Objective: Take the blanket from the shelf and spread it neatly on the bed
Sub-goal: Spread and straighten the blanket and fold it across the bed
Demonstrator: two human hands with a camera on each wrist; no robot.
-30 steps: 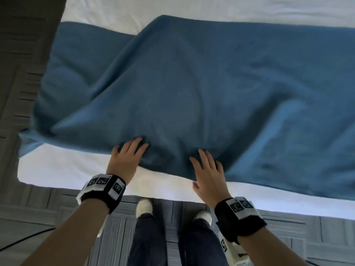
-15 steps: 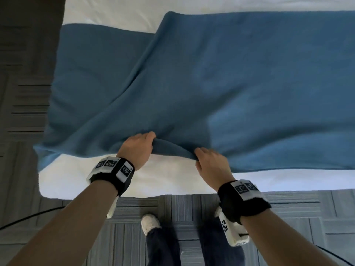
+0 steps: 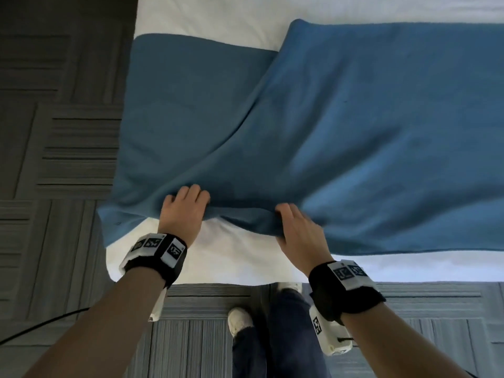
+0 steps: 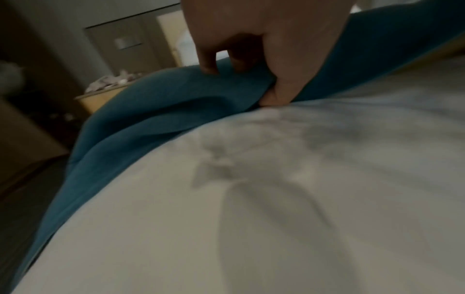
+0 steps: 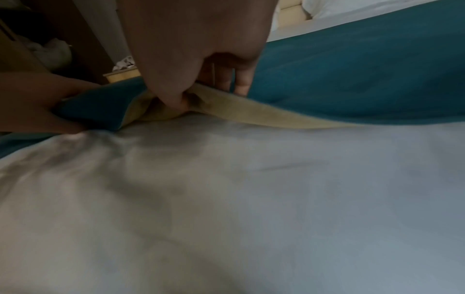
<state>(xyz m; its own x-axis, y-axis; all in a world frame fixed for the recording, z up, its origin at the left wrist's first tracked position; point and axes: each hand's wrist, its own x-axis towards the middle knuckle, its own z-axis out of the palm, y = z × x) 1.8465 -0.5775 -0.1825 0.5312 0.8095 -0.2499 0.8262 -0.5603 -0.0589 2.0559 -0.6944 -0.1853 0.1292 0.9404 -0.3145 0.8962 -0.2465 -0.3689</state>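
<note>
Blanket (image 3: 341, 126): blue and fleecy, it is lying across the white bed (image 3: 231, 257), a yellow underside (image 5: 251, 113) peeking out at the near hem; the left part is lying flat while a raised fold is running diagonally over it.
Left hand (image 3: 182, 214): it is gripping the near edge of the blanket, fingers (image 4: 208, 59) curled over the top, thumb tucked beneath.
Right hand (image 3: 297, 227): it is pinching the same hem just beside the left, lifting it off the sheet.
Wristbands (image 3: 155, 252): black bands carrying white square-code tags; no readable words.
Floor (image 3: 54, 132): grey patterned carpet tiles, and white shoes (image 3: 240, 320) are standing by the bed.
</note>
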